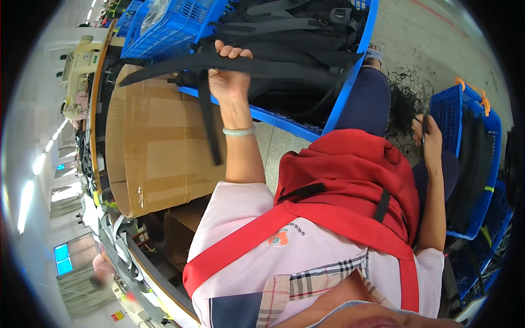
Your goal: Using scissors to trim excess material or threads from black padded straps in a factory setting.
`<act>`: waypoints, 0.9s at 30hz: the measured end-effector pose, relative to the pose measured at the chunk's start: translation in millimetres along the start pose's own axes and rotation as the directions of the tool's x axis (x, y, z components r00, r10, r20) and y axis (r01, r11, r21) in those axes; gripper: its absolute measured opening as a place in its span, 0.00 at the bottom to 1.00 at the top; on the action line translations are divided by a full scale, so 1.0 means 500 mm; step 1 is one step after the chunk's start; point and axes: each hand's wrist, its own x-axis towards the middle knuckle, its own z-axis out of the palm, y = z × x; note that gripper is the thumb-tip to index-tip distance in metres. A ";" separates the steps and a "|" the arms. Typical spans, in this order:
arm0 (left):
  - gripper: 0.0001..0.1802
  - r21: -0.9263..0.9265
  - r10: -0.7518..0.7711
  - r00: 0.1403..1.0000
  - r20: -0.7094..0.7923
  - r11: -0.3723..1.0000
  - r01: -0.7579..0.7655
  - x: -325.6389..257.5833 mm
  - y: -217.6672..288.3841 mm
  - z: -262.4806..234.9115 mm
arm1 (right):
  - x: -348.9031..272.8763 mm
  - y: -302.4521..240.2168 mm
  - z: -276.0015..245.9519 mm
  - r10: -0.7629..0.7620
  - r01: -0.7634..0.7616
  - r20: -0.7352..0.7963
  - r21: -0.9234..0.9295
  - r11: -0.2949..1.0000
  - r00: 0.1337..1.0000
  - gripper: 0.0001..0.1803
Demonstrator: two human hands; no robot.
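My left hand (232, 79) is closed around a long black fabric strap (279, 66), raised above a blue plastic crate (290, 127). One end of the strap piece points left over a cardboard box, and a narrower black length hangs down beside my forearm. Black straps and padded pieces (284, 33) fill the crate under it. On the right, my right hand (429, 136) is closed on a slim dark tool (425, 123) that looks like small scissors; its details are too small to tell. That hand is beside another blue crate (451, 117).
A brown cardboard box (164, 147) stands at the left, below a smaller blue basket (169, 27). Black thread scraps (403, 106) litter the floor near my leg. A red apron (350, 180) covers my lap. Sewing machines (82, 68) and another person (101, 268) are farther left.
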 end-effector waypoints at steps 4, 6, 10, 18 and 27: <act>0.19 -0.341 -0.306 0.883 0.357 0.837 0.428 -0.025 -0.102 0.053 | -0.043 -0.116 0.134 -0.015 -0.015 0.292 0.102 0.995 0.956 0.10; 0.21 -0.319 -0.360 0.817 0.450 0.790 0.524 -0.036 -0.183 0.062 | -0.073 -0.127 0.185 -0.072 -0.097 0.418 0.369 0.924 0.905 0.12; 0.21 -0.235 -0.405 0.693 0.596 0.738 0.633 -0.045 -0.319 0.097 | -0.144 -0.147 0.229 -0.083 -0.157 0.536 0.387 0.909 0.840 0.09; 0.23 -0.042 -0.658 0.752 -0.025 0.753 0.657 -0.152 -0.337 0.114 | -0.142 -0.147 0.167 -0.079 -0.017 0.278 0.329 0.944 0.957 0.13; 0.10 0.320 -0.535 0.843 -0.060 0.789 0.524 -0.157 -0.318 0.077 | -0.139 -0.126 0.157 -0.076 0.034 0.331 0.131 0.991 0.941 0.14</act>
